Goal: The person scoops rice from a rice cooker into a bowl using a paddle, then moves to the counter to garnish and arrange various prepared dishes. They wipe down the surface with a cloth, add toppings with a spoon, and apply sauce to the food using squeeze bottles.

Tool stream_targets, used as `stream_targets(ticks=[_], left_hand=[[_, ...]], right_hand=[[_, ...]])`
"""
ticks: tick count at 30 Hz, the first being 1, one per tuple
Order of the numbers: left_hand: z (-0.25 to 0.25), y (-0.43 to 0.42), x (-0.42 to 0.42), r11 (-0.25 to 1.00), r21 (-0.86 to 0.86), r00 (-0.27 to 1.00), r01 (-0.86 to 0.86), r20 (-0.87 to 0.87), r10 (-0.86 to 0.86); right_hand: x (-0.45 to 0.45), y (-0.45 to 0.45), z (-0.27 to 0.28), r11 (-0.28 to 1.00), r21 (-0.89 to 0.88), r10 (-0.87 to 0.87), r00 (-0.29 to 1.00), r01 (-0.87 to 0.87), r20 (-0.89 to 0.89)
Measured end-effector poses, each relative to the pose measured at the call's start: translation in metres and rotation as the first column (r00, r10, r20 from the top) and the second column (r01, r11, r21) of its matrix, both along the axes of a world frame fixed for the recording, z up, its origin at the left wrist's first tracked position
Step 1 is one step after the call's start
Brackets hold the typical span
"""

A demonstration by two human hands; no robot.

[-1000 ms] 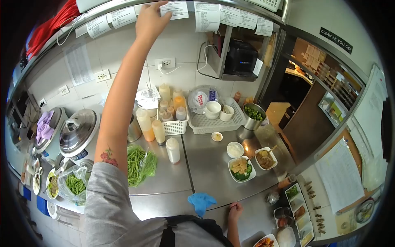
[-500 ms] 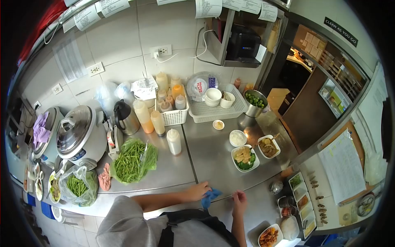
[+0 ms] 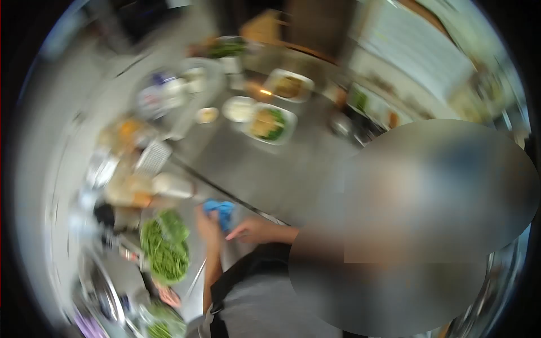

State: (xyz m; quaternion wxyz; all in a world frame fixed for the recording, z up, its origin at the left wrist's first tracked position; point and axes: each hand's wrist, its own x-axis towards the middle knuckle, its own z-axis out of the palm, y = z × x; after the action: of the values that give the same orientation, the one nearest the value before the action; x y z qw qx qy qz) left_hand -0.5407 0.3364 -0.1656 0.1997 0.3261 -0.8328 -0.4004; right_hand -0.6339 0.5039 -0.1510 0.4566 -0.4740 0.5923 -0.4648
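My left hand (image 3: 208, 224) is closed on a crumpled blue cloth (image 3: 221, 209) just above the steel counter. Close by on the right, my right hand (image 3: 255, 231) has a finger stretched towards the cloth and holds nothing that I can see; motion smears its other fingers. Left of my hands lies a clear bag of long green vegetables (image 3: 164, 245). Beyond the cloth, a white squeeze bottle (image 3: 172, 185) stands on the counter.
A square dish of greens with a tan topping (image 3: 271, 123), a bowl of rice (image 3: 239, 109), a brown dish (image 3: 289, 86) and a small sauce cup (image 3: 207, 115) stand farther back. A counter seam (image 3: 217, 186) runs diagonally. A large blur hides the right side.
The view has swung round to the right and blurred. My left hand still holds the blue cloth; my right hand has come closer to it, with a finger extended.
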Motion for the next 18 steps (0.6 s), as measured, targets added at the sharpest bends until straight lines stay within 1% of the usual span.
stream_targets(ticks=[1, 2, 3, 5, 6, 7, 8, 9, 10, 11, 12, 13, 14, 15, 16, 17, 18], left_hand=[[-0.009, -0.023, 0.012, 0.989, -0.142, 0.996, 0.050, 0.085, -0.038], [-0.014, -0.042, 0.027, 0.940, -0.293, 0.969, 0.173, 0.223, -0.109], [-0.014, -0.055, 0.030, 0.851, -0.440, 0.930, 0.288, 0.342, -0.138], [0.005, -0.038, 0.002, 0.770, -0.566, 0.954, 0.295, 0.224, -0.201], [0.019, -0.021, -0.012, 0.733, -0.622, 0.961, 0.275, 0.157, -0.227], [0.039, 0.006, -0.039, 0.770, -0.567, 0.942, 0.294, 0.034, -0.335], [0.027, 0.014, -0.061, 0.785, -0.444, 0.885, 0.433, 0.042, -0.464], [0.014, 0.024, -0.082, 0.767, -0.309, 0.812, 0.562, 0.030, -0.583], [0.015, 0.050, -0.105, 0.754, -0.142, 0.766, 0.641, 0.057, -0.640], [0.019, 0.086, -0.125, 0.721, 0.029, 0.718, 0.692, 0.074, -0.692], [0.021, 0.119, -0.141, 0.655, 0.063, 0.652, 0.753, 0.060, -0.756], [0.003, 0.146, -0.156, 0.527, 0.133, 0.539, 0.840, -0.080, -0.839], [0.002, 0.176, -0.166, 0.415, 0.236, 0.443, 0.879, -0.076, -0.893], [0.003, 0.203, -0.171, 0.300, 0.332, 0.344, 0.894, -0.079, -0.936], [-0.005, 0.229, -0.174, 0.203, 0.366, 0.253, 0.908, -0.091, -0.963], [-0.016, 0.254, -0.176, 0.105, 0.396, 0.159, 0.912, -0.107, -0.981], [-0.021, 0.279, -0.177, 0.094, 0.524, 0.174, 0.846, -0.105, -0.979]], right_hand=[[0.001, 0.002, 0.007, 0.991, -0.031, -0.136, 0.960, 0.132, -0.245], [-0.004, 0.008, 0.015, 0.973, -0.066, -0.226, 0.845, 0.223, -0.485], [-0.013, 0.024, 0.030, 0.922, -0.025, -0.352, 0.809, 0.387, -0.470], [-0.036, 0.058, 0.066, 0.778, 0.052, -0.538, 0.706, 0.627, -0.460], [-0.042, 0.079, 0.078, 0.669, 0.111, -0.661, 0.657, 0.735, -0.364], [-0.043, 0.103, 0.084, 0.552, 0.184, -0.768, 0.582, 0.813, -0.269], [-0.040, 0.129, 0.082, 0.407, 0.117, -0.866, 0.423, 0.906, -0.265], [-0.034, 0.158, 0.079, 0.245, 0.049, -0.934, 0.249, 0.968, -0.257], [-0.025, 0.190, 0.068, 0.087, -0.174, -0.945, 0.026, 0.981, -0.325], [-0.013, 0.226, 0.065, -0.074, -0.222, -0.919, -0.153, 0.972, -0.363], [0.000, 0.264, 0.059, -0.239, -0.263, -0.841, -0.335, 0.935, -0.425], [0.015, 0.313, 0.042, -0.376, -0.293, -0.773, -0.471, 0.879, -0.425], [0.037, 0.333, 0.069, -0.570, -0.205, -0.599, -0.574, 0.795, -0.558], [0.066, 0.376, 0.047, -0.611, -0.256, -0.542, -0.631, 0.749, -0.554], [0.089, 0.411, 0.017, -0.646, -0.309, -0.483, -0.687, 0.698, -0.542], [0.106, 0.420, 0.005, -0.699, -0.102, -0.571, -0.639, 0.707, -0.516], [0.130, 0.424, -0.002, -0.715, 0.108, -0.650, -0.599, 0.691, -0.468]])
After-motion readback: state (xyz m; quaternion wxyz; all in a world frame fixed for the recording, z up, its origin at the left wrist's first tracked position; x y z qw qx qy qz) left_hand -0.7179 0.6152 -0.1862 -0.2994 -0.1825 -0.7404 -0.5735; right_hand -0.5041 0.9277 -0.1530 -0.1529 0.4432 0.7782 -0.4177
